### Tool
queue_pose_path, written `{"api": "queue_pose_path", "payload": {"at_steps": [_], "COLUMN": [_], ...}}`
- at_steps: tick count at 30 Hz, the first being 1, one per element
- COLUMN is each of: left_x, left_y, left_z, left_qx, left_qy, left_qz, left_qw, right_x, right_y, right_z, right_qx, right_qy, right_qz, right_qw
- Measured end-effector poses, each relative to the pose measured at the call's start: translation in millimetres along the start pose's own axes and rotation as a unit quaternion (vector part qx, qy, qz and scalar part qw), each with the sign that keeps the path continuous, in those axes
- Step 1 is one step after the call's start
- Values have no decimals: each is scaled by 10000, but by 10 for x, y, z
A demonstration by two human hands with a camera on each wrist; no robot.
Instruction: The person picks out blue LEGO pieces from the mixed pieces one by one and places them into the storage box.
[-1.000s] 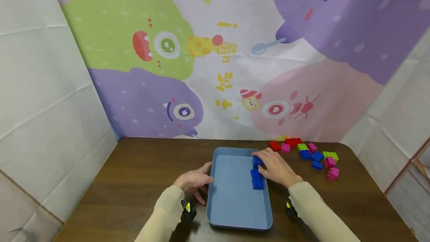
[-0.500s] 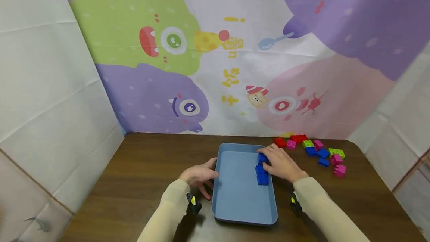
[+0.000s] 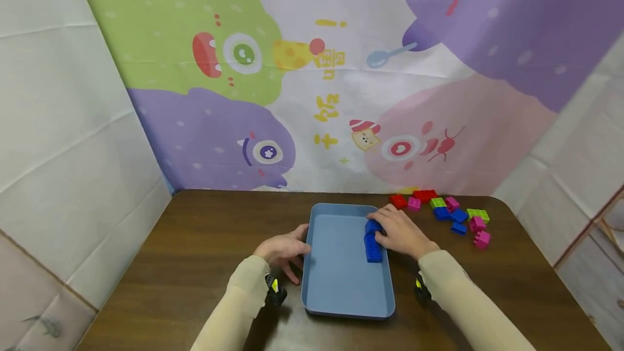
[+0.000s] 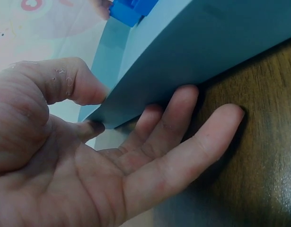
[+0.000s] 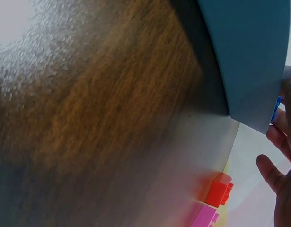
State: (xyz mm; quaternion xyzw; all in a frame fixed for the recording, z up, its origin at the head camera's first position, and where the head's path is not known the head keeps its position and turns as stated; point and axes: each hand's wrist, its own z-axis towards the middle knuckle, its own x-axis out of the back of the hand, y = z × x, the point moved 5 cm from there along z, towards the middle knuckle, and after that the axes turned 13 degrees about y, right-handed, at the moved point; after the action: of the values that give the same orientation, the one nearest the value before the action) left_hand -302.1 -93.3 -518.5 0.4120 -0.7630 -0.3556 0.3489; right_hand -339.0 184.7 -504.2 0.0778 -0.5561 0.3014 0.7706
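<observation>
A blue-grey rectangular tray (image 3: 343,280) lies on the wooden table, its long sides running away from me. My left hand (image 3: 283,249) pinches its left rim; in the left wrist view the thumb (image 4: 86,90) bends onto the rim while the other fingers spread along the outer wall. Inside, along the right wall, two blue toy building bricks stand end to end. My right hand (image 3: 402,232) reaches over that wall and grips the far blue brick (image 3: 372,226), partly covering it. The near blue brick (image 3: 373,249), studs up, sits just below the thumb.
Several loose bricks lie at the back right of the table: red (image 3: 425,195), pink (image 3: 481,240), lime green (image 3: 478,215) and blue (image 3: 459,215) ones. A cartoon-printed cloth (image 3: 331,167) hangs behind the table, with pale panels on both sides.
The head view shifts a little. Both hands keep nearly the same places on the tray and the far blue brick; the loose bricks stay put.
</observation>
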Motion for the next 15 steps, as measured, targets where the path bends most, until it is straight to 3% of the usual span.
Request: {"api": "queue_pose_path", "payload": {"at_steps": [9, 15], "left_x": [-55, 5], "left_y": [5, -38], "left_z": [37, 1], "left_qx": [48, 33], "left_qy": [-97, -42], "left_qz": [106, -4], "left_qw": [9999, 10000], "right_x": [-2, -41], "right_y": [36, -35], "right_z": [-67, 5], "right_qx": [-32, -56], "right_qy": [-85, -150], "right_qz": [-95, -131], "right_qw": [9999, 9998]}}
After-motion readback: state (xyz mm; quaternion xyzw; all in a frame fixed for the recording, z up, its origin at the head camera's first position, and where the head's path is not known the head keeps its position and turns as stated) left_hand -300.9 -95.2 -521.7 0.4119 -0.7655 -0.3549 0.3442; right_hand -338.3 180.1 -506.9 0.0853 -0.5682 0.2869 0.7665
